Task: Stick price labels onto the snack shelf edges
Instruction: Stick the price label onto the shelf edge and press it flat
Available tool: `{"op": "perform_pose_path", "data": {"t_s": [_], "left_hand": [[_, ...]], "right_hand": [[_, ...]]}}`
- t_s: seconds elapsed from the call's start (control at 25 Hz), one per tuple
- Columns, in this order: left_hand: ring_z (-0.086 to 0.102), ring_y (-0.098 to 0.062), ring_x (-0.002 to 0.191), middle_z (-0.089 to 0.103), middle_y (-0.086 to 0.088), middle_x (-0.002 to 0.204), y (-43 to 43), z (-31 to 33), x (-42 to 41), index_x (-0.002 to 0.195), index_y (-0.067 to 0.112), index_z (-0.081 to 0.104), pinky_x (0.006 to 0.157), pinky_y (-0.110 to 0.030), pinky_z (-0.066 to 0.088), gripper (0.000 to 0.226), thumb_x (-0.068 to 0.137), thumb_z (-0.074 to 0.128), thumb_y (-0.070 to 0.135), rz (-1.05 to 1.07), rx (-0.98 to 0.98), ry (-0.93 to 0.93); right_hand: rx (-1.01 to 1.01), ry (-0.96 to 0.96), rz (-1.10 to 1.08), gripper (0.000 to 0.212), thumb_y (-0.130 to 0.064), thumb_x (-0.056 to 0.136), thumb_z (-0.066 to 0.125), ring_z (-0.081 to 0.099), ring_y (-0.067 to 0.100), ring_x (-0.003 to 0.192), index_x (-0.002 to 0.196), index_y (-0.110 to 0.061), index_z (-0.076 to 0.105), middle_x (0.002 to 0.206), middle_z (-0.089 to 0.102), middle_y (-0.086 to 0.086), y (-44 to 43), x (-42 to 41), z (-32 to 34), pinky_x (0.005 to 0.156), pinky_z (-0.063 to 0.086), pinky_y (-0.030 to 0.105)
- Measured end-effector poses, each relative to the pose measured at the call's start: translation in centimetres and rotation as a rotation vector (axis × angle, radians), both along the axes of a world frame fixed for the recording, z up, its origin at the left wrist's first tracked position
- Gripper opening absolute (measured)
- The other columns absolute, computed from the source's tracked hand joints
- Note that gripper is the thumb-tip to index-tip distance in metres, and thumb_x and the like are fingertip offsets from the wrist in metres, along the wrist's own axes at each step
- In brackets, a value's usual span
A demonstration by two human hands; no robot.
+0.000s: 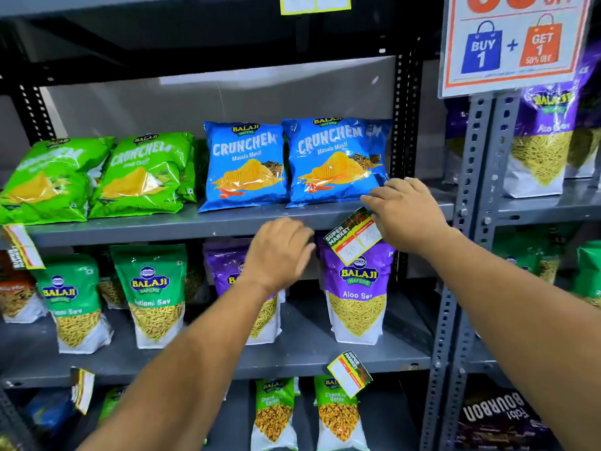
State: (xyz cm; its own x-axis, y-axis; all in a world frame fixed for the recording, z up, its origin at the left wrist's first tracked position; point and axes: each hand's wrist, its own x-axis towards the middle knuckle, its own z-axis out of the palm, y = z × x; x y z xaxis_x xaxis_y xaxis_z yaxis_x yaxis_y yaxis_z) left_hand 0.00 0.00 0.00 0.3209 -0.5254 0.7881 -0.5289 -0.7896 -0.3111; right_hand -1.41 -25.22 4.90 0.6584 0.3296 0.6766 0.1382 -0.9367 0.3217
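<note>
A price label (354, 237) printed "Super Market", with handwritten numbers, hangs tilted at the front edge of the grey middle shelf (162, 226), below the right blue Crunchem bag (335, 161). My right hand (406, 213) rests over the label's upper right corner, fingers pressing it against the shelf edge. My left hand (279, 250) hovers just left of the label, fingers curled and slightly blurred, holding nothing that I can see. Other labels hang on the lower shelf edge (349, 374), at the far left (22, 247) and on the top shelf (313, 3).
Green Crunchem bags (97, 177) fill the middle shelf's left. Balaji sev pouches (356, 297) stand on the shelf below, more packs under that. A "Buy 1 Get 1" sign (514, 43) hangs at top right beside a perforated grey upright (471, 196).
</note>
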Motion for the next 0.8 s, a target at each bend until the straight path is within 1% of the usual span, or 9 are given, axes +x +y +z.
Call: {"op": "perform_pose_path", "data": {"t_s": [0.08,0.16,0.2,0.28,0.36,0.44,0.56,0.68,0.8], "left_hand": [[0.061,-0.035,0.085,0.069,-0.01,0.088,-1.5,-1.5,0.4,0.091,0.011,0.067,0.075,-0.042,0.048,0.023,0.089,0.055,0.031,0.073,-0.108,0.19],[0.061,-0.037,0.088,0.071,-0.013,0.091,-3.1,-2.8,0.8,0.092,0.01,0.067,0.079,-0.043,0.048,0.024,0.091,0.053,0.029,0.117,-0.31,0.441],[0.061,-0.039,0.088,0.07,-0.015,0.091,-3.8,-2.8,1.3,0.091,0.008,0.065,0.078,-0.044,0.049,0.023,0.091,0.053,0.027,0.099,-0.424,0.533],[0.06,-0.04,0.083,0.067,-0.013,0.08,-4.9,-2.1,2.3,0.08,0.009,0.06,0.069,-0.041,0.049,0.021,0.091,0.052,0.025,0.057,-0.622,0.683],[0.059,-0.032,0.074,0.065,-0.008,0.072,-6.0,-1.7,2.7,0.074,0.014,0.062,0.059,-0.031,0.04,0.022,0.09,0.055,0.027,0.039,-0.74,0.781],[0.059,-0.019,0.07,0.073,-0.002,0.077,-6.8,-1.5,2.7,0.078,0.02,0.072,0.06,-0.025,0.036,0.017,0.087,0.06,0.028,0.018,-0.86,0.8],[0.067,-0.017,0.077,0.076,0.002,0.082,-6.8,-1.6,2.7,0.079,0.023,0.074,0.063,-0.024,0.046,0.012,0.085,0.064,0.027,-0.021,-0.958,0.787],[0.068,-0.02,0.078,0.076,0.003,0.081,-6.6,-1.6,2.3,0.079,0.025,0.073,0.069,-0.032,0.055,0.011,0.084,0.064,0.029,0.004,-0.904,0.735],[0.068,-0.024,0.08,0.076,0.002,0.081,-6.3,-1.4,1.7,0.081,0.026,0.072,0.072,-0.039,0.056,0.011,0.085,0.063,0.031,0.032,-0.846,0.657]], "right_hand": [[0.011,0.022,0.023,0.031,-0.024,0.089,0.052,0.052,0.03,0.108,0.119,-0.02,0.06,0.112,0.066,0.001,0.7,0.4,0.2,0.094,0.037,0.043],[0.004,0.062,0.023,0.026,-0.027,0.09,0.052,0.054,0.029,0.103,0.113,-0.022,0.062,0.109,0.066,0.0,1.6,1.0,0.1,0.087,0.041,0.041],[0.01,0.087,0.021,0.023,-0.028,0.09,0.052,0.054,0.029,0.101,0.11,-0.023,0.063,0.108,0.065,0.0,1.7,1.2,0.1,0.083,0.041,0.04],[0.042,0.104,0.011,0.021,-0.025,0.09,0.054,0.055,0.03,0.098,0.108,-0.024,0.064,0.107,0.064,0.001,1.6,1.6,0.1,0.079,0.042,0.04],[0.085,0.103,-0.018,0.02,-0.022,0.09,0.055,0.056,0.029,0.097,0.108,-0.023,0.063,0.107,0.062,0.003,1.6,1.9,0.1,0.078,0.043,0.04],[0.104,0.098,-0.037,0.018,-0.024,0.09,0.055,0.056,0.03,0.095,0.106,-0.021,0.063,0.105,0.062,0.005,1.7,2.2,-0.1,0.077,0.043,0.04],[0.147,0.092,-0.027,0.019,-0.03,0.092,0.053,0.055,0.03,0.093,0.105,-0.022,0.065,0.103,0.063,0.005,1.4,2.4,-0.3,0.075,0.042,0.04],[0.162,0.064,0.002,0.017,-0.028,0.092,0.055,0.057,0.029,0.091,0.101,-0.025,0.069,0.097,0.068,0.003,1.2,2.5,-0.5,0.073,0.041,0.038],[0.158,0.073,0.02,0.015,-0.024,0.091,0.056,0.058,0.028,0.089,0.096,-0.025,0.071,0.092,0.071,0.002,0.9,2.3,-0.8,0.071,0.041,0.037]]}}
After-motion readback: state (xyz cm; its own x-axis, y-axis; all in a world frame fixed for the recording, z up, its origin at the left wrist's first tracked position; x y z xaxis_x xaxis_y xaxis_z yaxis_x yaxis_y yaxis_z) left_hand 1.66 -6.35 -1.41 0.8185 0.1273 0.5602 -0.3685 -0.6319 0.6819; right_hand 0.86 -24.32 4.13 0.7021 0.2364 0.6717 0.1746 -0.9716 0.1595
